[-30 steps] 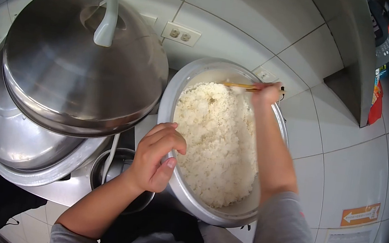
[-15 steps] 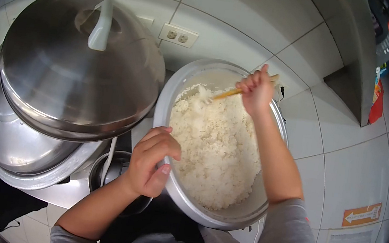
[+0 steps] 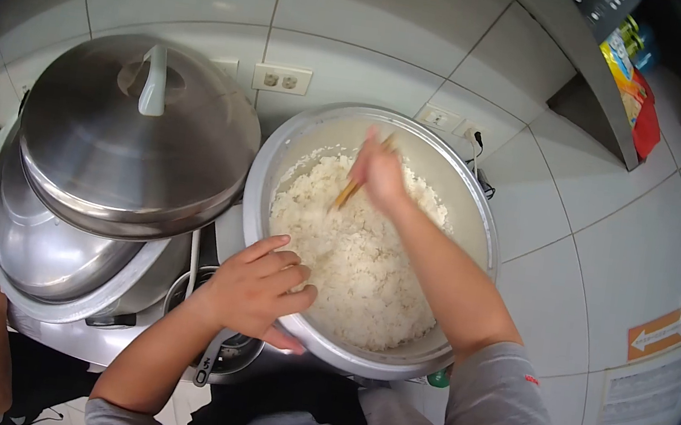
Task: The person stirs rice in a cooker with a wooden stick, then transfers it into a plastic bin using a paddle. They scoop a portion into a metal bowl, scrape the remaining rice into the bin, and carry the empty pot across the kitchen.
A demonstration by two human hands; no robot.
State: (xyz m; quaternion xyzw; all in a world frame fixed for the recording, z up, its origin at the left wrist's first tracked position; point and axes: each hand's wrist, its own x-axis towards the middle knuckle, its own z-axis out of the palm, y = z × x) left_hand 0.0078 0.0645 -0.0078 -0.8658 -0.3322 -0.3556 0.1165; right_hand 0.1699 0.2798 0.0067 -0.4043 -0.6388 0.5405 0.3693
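One wooden-handled tool (image 3: 349, 190) sits in right hand (image 3: 380, 170), fingers closed round it, over rice (image 3: 360, 258) inside pot (image 3: 485, 257). Left hand (image 3: 262, 288), half-open, at pot's near-left rim.

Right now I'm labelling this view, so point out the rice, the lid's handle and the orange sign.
Rice (image 3: 358, 275): head view, middle of the heap.
Lid's handle (image 3: 153, 91): head view, lower grip.
Orange sign (image 3: 660, 331): head view, its middle.
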